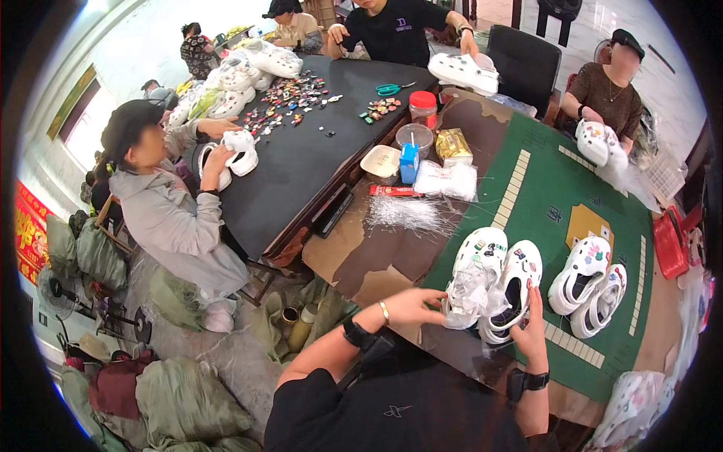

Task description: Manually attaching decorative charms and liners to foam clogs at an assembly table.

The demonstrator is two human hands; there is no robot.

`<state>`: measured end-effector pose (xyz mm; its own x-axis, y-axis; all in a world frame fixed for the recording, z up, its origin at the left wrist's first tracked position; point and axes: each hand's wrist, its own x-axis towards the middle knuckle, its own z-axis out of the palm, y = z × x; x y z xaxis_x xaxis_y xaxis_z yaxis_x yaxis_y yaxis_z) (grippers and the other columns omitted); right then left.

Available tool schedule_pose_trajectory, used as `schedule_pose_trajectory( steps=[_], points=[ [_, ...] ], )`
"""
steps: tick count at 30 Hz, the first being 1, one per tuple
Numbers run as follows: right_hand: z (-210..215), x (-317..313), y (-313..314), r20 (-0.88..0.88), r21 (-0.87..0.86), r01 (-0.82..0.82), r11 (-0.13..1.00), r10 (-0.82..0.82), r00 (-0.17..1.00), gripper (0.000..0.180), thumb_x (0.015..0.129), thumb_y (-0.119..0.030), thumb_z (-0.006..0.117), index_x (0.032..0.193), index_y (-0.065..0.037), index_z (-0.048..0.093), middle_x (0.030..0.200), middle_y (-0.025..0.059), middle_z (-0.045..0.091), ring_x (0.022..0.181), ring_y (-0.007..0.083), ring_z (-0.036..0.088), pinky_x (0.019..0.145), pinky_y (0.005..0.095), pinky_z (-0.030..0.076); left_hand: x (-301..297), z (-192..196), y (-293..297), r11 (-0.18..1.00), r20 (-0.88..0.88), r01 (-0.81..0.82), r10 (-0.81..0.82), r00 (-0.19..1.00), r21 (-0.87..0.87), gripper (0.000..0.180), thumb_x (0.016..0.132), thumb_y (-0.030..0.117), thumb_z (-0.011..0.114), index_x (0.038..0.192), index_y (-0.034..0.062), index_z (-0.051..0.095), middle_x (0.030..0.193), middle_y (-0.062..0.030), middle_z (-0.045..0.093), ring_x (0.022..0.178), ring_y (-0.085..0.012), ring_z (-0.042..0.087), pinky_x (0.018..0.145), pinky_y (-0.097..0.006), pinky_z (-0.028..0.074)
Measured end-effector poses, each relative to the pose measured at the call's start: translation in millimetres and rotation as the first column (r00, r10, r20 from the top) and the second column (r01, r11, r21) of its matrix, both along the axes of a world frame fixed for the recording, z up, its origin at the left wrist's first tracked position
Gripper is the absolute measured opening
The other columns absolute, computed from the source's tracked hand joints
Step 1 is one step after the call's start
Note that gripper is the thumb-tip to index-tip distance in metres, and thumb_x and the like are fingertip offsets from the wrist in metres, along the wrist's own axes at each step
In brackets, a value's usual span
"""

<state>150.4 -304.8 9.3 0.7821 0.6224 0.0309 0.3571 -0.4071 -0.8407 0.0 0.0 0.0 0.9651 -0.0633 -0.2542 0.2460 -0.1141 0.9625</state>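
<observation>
Green table mat (531,188) carries two pairs of white, charm-decorated clogs.
Near the mat's left edge, the left hand (414,307) has its fingers loosely at the rear side of the left clog (482,242), where crumpled clear plastic (471,285) lies; whether it grips, I cannot tell. The right hand (532,325) holds the right clog (525,255) by its outer side. Second pair (586,264) stands just to the right.

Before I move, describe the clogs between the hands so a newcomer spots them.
Find the green mat at right. At its near end, the white clog pair sits left of a similar pair. Unlike that one, it carries crumpled translucent wrapping and is between the left hand and right hand.
</observation>
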Motion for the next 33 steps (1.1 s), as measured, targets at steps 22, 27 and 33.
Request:
schedule_pose_trajectory(
  steps=[22,27,33],
  points=[
    [-23,1,-6,0.077,0.139,0.037,0.99,-0.048,0.996,0.086,0.067,-0.01,0.062,0.146,0.0,0.029,0.151,0.0216,0.026,0.142,0.0325,0.023,0.115,0.0394,0.019,114,-69,42,0.153,0.317,-0.312,-0.006,0.948,0.938,0.011,0.082,0.011,0.055,0.083,0.0067,0.064,0.097,-0.0122,0.058,0.094,-0.0284,0.061,0.076,-0.037,0.054],
    [-36,6,-8,0.081,0.158,0.035,0.987,-0.049,0.995,0.086,0.067,-0.011,0.062,0.146,0.0,0.029,0.15,0.0224,0.027,0.142,0.0337,0.023,0.115,0.0395,0.019,115,-65,45,0.18,0.29,-0.282,-0.02,0.957,0.942,0.012,0.082,0.011,0.054,0.089,0.006,0.063,0.096,-0.0122,0.059,0.095,-0.028,0.061,0.076,-0.037,0.054],
    [-34,5,-7,0.063,0.167,0.058,0.984,-0.069,0.996,0.087,0.066,-0.011,0.062,0.146,-0.001,0.03,0.15,0.0227,0.027,0.142,0.034,0.024,0.115,0.0394,0.019,123,-69,48,0.22,0.262,-0.245,-0.052,0.964,0.944,0.013,0.084,0.012,0.054,0.09,0.0042,0.062,0.095,-0.0138,0.062,0.093,-0.03,0.062,0.076,-0.04,0.053]
  ],
)
